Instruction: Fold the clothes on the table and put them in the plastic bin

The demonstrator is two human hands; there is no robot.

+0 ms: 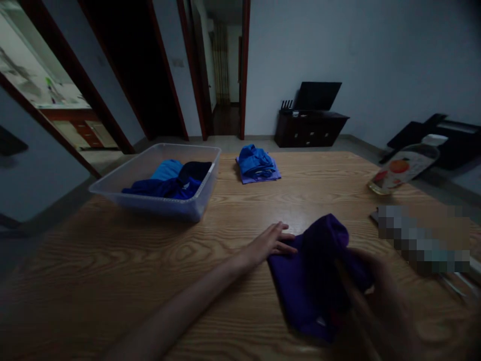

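A dark purple garment (pixel 300 281) lies on the wooden table in front of me, partly folded over, its upper layer raised in a bunch. My left hand (pixel 276 241) rests on its far left corner with the fingers spread. On the right side, my right hand (pixel 383 296) is blurred and grips the raised part of the purple garment. A small white tag shows near the garment's bottom edge. Farther back sits a stack of folded blue and purple clothes (pixel 258 163).
A clear plastic bin (pixel 161 208) holding blue and dark clothes stands at the table's left. On the right are a bottle with a fruit label (pixel 402 168) and a pixelated flat item (pixel 421 238). The wooden table (pixel 180 255) ends before a cabinet (pixel 311 129) with a screen.
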